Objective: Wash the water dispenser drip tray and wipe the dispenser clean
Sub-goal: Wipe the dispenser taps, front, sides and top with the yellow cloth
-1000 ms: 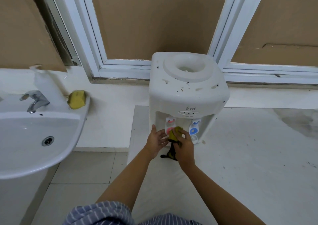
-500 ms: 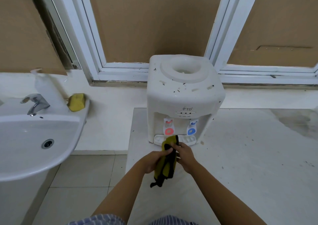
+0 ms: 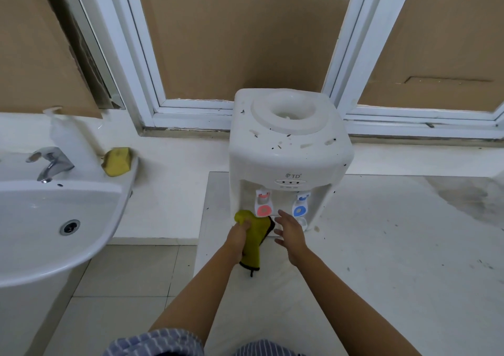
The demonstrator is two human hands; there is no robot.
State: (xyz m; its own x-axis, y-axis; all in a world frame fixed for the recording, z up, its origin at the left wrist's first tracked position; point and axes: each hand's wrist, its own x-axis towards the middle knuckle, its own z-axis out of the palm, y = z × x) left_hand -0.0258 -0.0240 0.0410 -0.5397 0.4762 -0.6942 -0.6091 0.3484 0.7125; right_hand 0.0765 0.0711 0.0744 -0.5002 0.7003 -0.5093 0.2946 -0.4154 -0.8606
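Observation:
A white tabletop water dispenser (image 3: 289,148) stands on a white counter, its top speckled with dark debris. It has a red tap (image 3: 262,203) and a blue tap (image 3: 300,205). The white drip tray (image 3: 303,223) sits under the taps, mostly hidden behind my hands. My left hand (image 3: 238,235) grips a yellow-green cloth (image 3: 256,235) with black trim, held just in front of the dispenser's left foot. My right hand (image 3: 290,233) is open with fingers spread, in front of the tray and holding nothing.
A white sink (image 3: 51,219) with a chrome faucet (image 3: 50,162) is at the left. A soap bottle (image 3: 68,137) and a yellow sponge (image 3: 117,161) sit on its rim. The counter (image 3: 395,246) has dark specks and stains. Cardboard-covered windows stand behind.
Both hands pulled back from the taps with the cloth. My right hand has now let go of it and opened, while my left hand carries the cloth toward the dispenser's lower left.

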